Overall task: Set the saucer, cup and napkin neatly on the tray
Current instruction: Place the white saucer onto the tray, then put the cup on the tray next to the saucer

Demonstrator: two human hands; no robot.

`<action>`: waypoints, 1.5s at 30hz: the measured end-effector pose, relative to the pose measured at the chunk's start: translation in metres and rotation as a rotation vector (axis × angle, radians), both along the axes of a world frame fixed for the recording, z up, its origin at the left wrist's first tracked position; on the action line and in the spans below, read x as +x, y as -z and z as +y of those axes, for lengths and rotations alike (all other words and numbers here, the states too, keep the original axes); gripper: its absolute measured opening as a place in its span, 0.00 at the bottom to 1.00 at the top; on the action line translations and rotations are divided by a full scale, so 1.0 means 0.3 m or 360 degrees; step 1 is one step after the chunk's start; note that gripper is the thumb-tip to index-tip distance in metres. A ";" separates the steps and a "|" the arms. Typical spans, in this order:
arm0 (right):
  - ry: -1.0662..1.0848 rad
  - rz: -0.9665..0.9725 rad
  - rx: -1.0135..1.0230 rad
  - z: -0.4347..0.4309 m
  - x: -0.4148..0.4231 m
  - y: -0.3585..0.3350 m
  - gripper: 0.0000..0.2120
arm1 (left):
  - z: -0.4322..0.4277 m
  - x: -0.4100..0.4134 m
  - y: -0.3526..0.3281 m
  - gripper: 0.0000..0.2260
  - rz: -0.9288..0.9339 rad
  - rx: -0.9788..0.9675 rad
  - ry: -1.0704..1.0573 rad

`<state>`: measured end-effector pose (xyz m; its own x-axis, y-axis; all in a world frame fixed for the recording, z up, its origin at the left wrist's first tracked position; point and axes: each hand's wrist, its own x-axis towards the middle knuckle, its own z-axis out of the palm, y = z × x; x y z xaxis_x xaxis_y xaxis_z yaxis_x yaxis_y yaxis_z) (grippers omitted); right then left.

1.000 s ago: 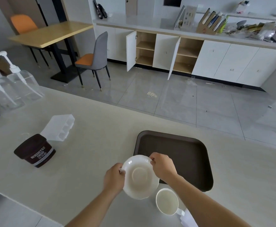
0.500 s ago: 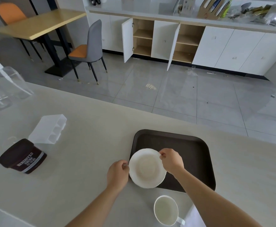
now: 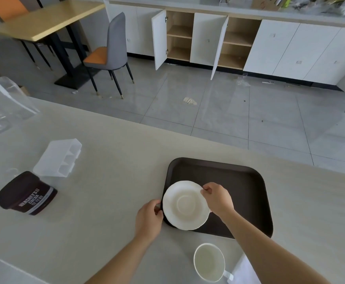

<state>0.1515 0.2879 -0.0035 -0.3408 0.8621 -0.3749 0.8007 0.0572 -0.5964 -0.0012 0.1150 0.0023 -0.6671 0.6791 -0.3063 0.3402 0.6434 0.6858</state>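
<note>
A white saucer [image 3: 185,204] is over the near left part of the dark brown tray [image 3: 243,181]. My left hand [image 3: 148,219] pinches its left rim and my right hand [image 3: 217,198] pinches its far right rim. Whether the saucer rests on the tray or hovers just above it I cannot tell. A white cup [image 3: 209,262] stands upright on the counter in front of the tray, its handle to the right. A white napkin [image 3: 244,271] lies beside it, partly hidden under my right forearm.
On the counter's left lie a Hershey's cocoa tub [image 3: 25,194] on its side and a clear plastic compartment box [image 3: 58,157]. Clear pump bottles [image 3: 1,99] stand at the far left. Beyond the counter edge is tiled floor with a chair and open cabinets.
Both hands carried the saucer away from me, from over the counter beside the cup to over the tray's near left part. The cup and napkin stayed put.
</note>
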 end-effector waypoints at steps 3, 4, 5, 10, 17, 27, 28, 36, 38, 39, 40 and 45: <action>0.0029 0.0070 -0.0033 -0.008 0.023 -0.001 0.11 | -0.003 -0.008 0.012 0.16 0.0012 0.0002 0.0000; 0.0029 0.0068 -0.0019 -0.012 0.039 0.000 0.11 | -0.005 -0.012 0.017 0.16 0.0030 0.0004 -0.0001; 0.0025 0.0066 -0.0002 -0.018 0.058 0.001 0.11 | -0.008 -0.017 0.022 0.16 0.0066 0.0003 0.0006; 0.0038 0.0116 0.0063 -0.056 0.164 -0.021 0.09 | -0.060 -0.059 0.055 0.16 0.0658 -0.0183 0.0311; 0.0001 0.0128 0.0041 -0.164 0.259 -0.096 0.05 | -0.134 -0.043 0.141 0.20 0.1036 -0.0186 0.0474; -0.0283 -0.0064 -0.0133 -0.342 0.435 -0.147 0.16 | -0.140 -0.042 0.174 0.20 0.0972 -0.0133 0.0435; -0.0289 -0.0092 -0.0157 -0.359 0.455 -0.148 0.18 | -0.140 -0.042 0.173 0.21 0.0971 -0.0126 0.0429; -0.0476 -0.0172 0.0225 -0.469 0.485 -0.099 0.05 | -0.139 -0.041 0.168 0.21 0.0973 -0.0124 0.0419; -0.0477 -0.0058 0.0356 -0.481 0.481 -0.082 0.03 | -0.139 -0.039 0.167 0.21 0.0977 -0.0125 0.0411; -0.0461 -0.0010 0.0415 -0.486 0.481 -0.075 0.03 | -0.139 -0.040 0.168 0.22 0.0984 -0.0121 0.0409; -0.0428 0.0031 0.0463 -0.490 0.480 -0.072 0.04 | -0.140 -0.041 0.170 0.22 0.0991 -0.0116 0.0408; -0.0295 0.0188 0.0613 -0.464 0.487 -0.071 0.07 | -0.137 -0.040 0.179 0.22 0.1014 -0.0100 0.0385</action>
<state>0.2976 0.1486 0.0178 -0.5243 0.8514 0.0125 0.6833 0.4295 -0.5904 -0.0133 0.0738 -0.0514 -0.5618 0.8256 0.0519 0.8043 0.5304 0.2680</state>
